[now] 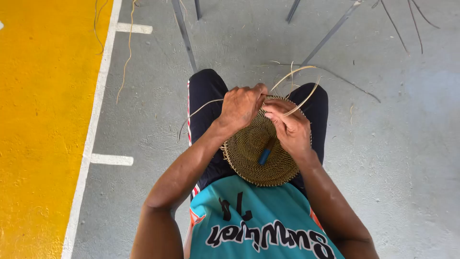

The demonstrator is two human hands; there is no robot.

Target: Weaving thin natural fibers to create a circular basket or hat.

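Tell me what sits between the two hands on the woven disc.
In the head view, only the woven disc rim and a pale strand separate left hand from right hand.

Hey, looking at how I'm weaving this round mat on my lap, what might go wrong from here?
The blue-handled tool is tucked under your right hand against the woven disc; it may slip or poke you. The loose strips arch free past your left hand and might kink or snag.

Single head view: your head-worn camera is looking steeply down over your chest at your lap, close above your left hand and right hand, with grey floor filling the surroundings.
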